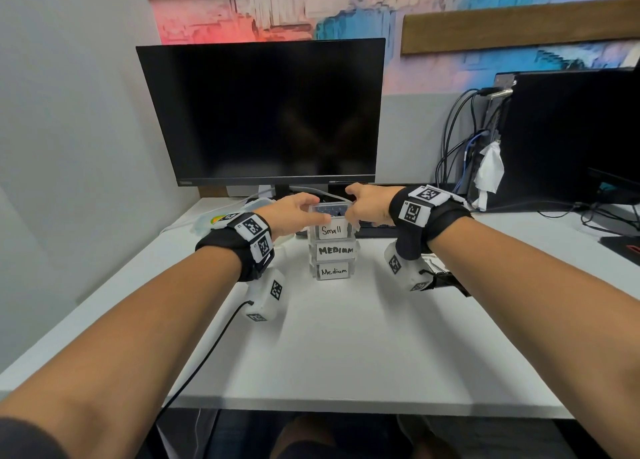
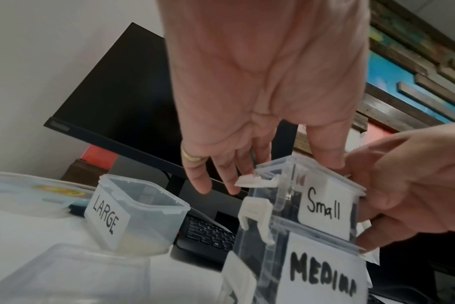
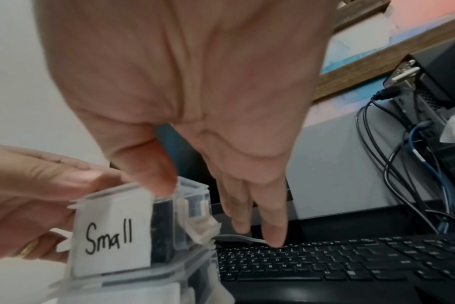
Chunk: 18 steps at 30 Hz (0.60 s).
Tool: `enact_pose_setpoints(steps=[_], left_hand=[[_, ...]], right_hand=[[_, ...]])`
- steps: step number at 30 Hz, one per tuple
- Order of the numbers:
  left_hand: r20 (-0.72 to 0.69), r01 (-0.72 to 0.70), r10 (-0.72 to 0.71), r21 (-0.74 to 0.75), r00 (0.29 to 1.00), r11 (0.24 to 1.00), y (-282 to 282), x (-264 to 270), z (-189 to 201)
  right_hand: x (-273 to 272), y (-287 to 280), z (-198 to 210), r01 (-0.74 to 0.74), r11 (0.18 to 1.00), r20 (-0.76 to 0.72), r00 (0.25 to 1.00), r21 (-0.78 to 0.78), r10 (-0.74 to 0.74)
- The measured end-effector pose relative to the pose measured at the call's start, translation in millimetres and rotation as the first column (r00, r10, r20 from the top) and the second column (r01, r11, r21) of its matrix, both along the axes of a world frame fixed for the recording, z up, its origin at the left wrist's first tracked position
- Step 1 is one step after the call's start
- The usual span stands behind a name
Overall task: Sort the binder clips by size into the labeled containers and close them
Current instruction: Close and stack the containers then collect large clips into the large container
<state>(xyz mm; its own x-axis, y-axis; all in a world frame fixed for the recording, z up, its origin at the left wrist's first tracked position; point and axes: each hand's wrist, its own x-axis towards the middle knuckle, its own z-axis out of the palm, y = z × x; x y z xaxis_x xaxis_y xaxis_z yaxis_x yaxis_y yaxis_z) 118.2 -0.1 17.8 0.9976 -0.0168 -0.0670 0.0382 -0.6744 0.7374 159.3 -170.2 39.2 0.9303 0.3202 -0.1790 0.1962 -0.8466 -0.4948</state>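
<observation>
- White desk [image 1: 346, 337] with a dark monitor [image 1: 263, 112] at 12 o'clock, a computer tower [image 1: 568, 136] with cables at 2 o'clock, and a black keyboard [image 3: 338, 261] behind the work area.
- Three clear lidded boxes stand stacked at the desk's centre: the "Small" box [image 1: 333, 221] on top, a "MEDIUM" box [image 1: 334, 250] under it, and a second "Medium" box [image 1: 333, 271] at the bottom.
- An uncovered "LARGE" box [image 2: 135, 214] lies tilted at 9 o'clock from the stack, apart from it; a loose lid [image 2: 65, 273] lies nearer the camera.
- Left hand [image 1: 294, 213] comes at the top box from 9 o'clock: thumb pressed on the lid [image 2: 317, 170], fingers extended past the far-left corner, where a side latch [image 2: 255, 214] hangs unfastened.
- Right hand [image 1: 369, 204] comes from 3 o'clock: thumb tip on the lid's near-right edge, fingers [image 3: 270, 224] straight, reaching down behind the box; the right-side latch [image 3: 200, 222] sticks out loose.
- Neither hand closes round the box; both press flat-fingered.
- Dark clips show dimly through the top box's wall; their count cannot be told.
- Deciding relation: the latches sit at 9 and 3 o'clock on the box, each directly under its own hand, so each hand is judged nearest to snap its own side down.
- Judged stage: closing the "Small" box; the "LARGE" box remains open.
</observation>
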Motion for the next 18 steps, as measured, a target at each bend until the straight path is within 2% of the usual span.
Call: enact_pose_setpoints(steps=[4, 7, 10, 12, 14, 18], left_hand=[[0.011, -0.017, 0.017, 0.0, 1.0, 1.0, -1.8, 2.4, -1.6], [0.004, -0.031, 0.031, -0.038, 1.0, 0.999, -1.6, 4.9, -2.3], [-0.002, -0.032, 0.032, -0.05, 0.999, 0.998, -1.0, 6.1, -2.7], [-0.006, -0.029, 0.029, -0.059, 1.0, 0.998, -0.4, 7.3, -3.7], [-0.007, -0.026, 0.026, -0.055, 1.0, 0.998, 0.1, 7.6, -4.5], [-0.013, -0.029, 0.029, -0.04, 0.999, 0.999, 0.4, 8.4, -4.3]], right_hand=[[1.7, -1.0, -8.4, 0.097, 0.992, -0.06, 0.994, 0.08, -0.092], [2.7, -5.2, -18.8, 0.1, 0.995, -0.032, 0.995, 0.02, -0.099], [4.2, -5.3, -28.0, 0.12, 0.993, -0.128, 0.984, -0.006, -0.12], [0.0, -6.3, -30.3, 0.082, 0.996, -0.152, 0.985, -0.039, -0.087], [-4.5, -9.1, -32.0, 0.042, 0.998, -0.118, 0.992, -0.046, -0.047], [-8.1, -15.7, -30.2, 0.053, 0.994, -0.041, 0.998, 0.096, -0.05]])
